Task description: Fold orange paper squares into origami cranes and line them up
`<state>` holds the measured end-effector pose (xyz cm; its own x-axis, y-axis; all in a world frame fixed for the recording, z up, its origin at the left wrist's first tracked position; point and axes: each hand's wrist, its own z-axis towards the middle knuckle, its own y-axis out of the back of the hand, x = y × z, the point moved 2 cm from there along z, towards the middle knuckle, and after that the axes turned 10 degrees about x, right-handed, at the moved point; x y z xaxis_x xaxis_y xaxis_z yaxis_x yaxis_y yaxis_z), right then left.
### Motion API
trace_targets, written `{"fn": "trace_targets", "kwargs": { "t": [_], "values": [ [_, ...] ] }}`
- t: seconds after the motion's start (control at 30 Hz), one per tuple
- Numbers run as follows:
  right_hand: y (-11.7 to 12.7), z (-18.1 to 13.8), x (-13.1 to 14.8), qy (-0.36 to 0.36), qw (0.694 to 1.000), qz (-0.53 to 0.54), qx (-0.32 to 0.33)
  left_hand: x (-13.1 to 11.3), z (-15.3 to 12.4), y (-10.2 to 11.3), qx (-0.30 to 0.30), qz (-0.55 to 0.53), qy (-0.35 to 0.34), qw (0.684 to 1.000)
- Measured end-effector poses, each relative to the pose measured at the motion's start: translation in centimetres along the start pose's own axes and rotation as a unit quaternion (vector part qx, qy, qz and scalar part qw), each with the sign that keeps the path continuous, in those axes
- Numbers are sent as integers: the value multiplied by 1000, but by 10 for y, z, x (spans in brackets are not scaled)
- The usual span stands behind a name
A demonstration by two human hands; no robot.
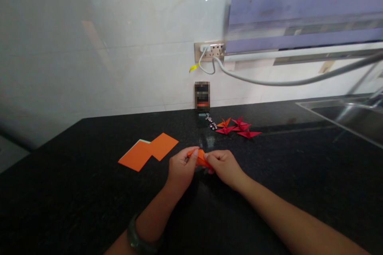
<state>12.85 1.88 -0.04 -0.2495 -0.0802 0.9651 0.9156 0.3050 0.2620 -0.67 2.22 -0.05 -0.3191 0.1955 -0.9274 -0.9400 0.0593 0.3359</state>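
Note:
Between my two hands is a small piece of folded orange paper (201, 157), held just above the black countertop. My left hand (183, 166) pinches its left end, thumb on top. At the right end, the thumb and fingers of my right hand (225, 166) are closed on it. The fingers partly cover the paper, so its full shape is hidden. Flat orange paper squares (138, 155) lie to the left of my left hand, one overlapping another, with a pale green edge showing beneath. Beyond my right hand sit several folded red paper cranes (249, 134) and an orange one (224, 123).
A phone-like device (202, 97), blurred out, leans upright against the white wall with a beaded strap (212, 123) before it. Above it is a wall socket (214, 50) with a plug and a grey cable (269, 83). A metal sink (338, 113) is set into the black countertop (74, 191) at right.

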Motion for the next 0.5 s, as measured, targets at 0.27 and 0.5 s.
{"fn": "trace_targets", "kwargs": {
  "t": [0.27,0.5],
  "values": [
    [-1,1,-5,-43,995,65,58,-1,-2,1,-2,64,-85,994],
    [-2,1,-3,-104,984,116,85,1,1,6,-61,112,-68,989]
  ]
}}
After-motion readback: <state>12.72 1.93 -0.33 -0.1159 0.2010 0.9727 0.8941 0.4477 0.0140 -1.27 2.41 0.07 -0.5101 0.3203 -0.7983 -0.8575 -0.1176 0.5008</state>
